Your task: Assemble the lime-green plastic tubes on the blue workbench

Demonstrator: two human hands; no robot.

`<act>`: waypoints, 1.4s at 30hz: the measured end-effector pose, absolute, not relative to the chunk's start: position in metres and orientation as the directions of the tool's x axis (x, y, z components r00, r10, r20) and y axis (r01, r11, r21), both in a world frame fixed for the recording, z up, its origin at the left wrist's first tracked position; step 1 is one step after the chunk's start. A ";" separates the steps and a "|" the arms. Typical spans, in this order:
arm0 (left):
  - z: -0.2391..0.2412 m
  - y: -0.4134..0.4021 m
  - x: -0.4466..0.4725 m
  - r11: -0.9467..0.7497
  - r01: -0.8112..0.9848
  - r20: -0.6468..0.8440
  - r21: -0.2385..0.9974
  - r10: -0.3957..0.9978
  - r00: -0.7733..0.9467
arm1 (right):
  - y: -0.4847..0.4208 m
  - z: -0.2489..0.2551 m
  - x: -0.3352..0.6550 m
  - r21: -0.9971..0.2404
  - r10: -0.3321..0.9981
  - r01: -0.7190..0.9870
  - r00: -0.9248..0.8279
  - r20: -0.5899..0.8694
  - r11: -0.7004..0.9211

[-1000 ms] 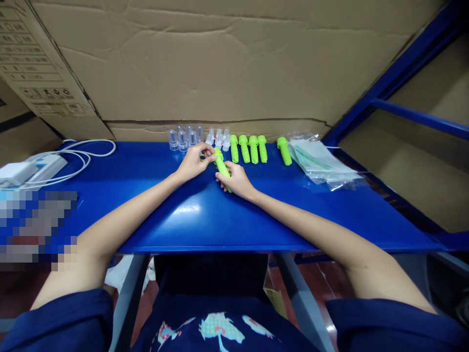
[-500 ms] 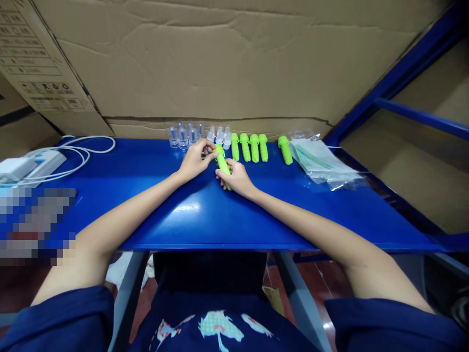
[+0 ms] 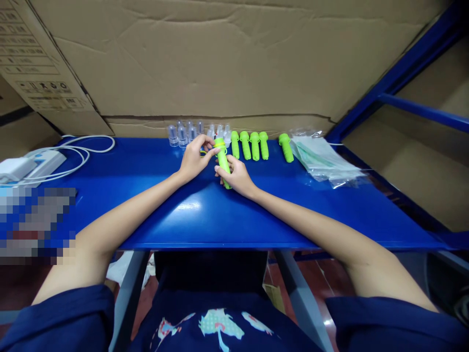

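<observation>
Both hands meet over the blue table on one bright green plastic tube. My right hand is wrapped round its lower half. My left hand pinches its upper end with thumb and fingers, and a small yellow-green ring shows at those fingertips. Just behind lie several more green tubes in a row, with one apart to the right. Small clear caps stand in a cluster behind my left hand.
Clear plastic bags lie at the right of the table. A white power strip with coiled white cable sits at the left. Cardboard sheets wall the back. A blue steel frame rises on the right.
The green tube in my hands has tipped more upright and shifted slightly toward the back; my left fingers have moved up to its top end.
</observation>
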State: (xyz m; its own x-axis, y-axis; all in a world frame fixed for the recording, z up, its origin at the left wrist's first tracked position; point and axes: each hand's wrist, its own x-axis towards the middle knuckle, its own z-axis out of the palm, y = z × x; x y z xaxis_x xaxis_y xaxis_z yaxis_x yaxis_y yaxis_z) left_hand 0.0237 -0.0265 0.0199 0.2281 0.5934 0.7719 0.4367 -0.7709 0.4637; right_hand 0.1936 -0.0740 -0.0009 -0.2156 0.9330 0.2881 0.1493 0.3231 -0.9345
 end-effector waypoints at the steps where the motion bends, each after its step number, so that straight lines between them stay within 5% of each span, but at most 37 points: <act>1: 0.021 -0.027 0.023 -0.770 0.435 0.769 0.467 0.596 0.230 | -0.075 -0.001 0.194 -0.934 0.933 0.151 -0.214 0.290 0.325; 15: 0.023 -0.031 0.025 -0.739 0.449 0.736 0.502 0.638 0.226 | -0.077 0.000 0.194 -0.933 0.934 0.154 -0.209 0.290 0.324; 28: 0.025 -0.052 0.042 -0.836 0.416 0.861 0.357 0.467 0.201 | -0.079 0.001 0.195 -0.873 0.890 0.187 -0.177 0.420 0.449; 42: 0.032 -0.053 0.036 -0.829 0.446 0.837 0.336 0.480 0.261 | -0.077 -0.003 0.196 -0.856 0.885 0.226 -0.151 0.441 0.466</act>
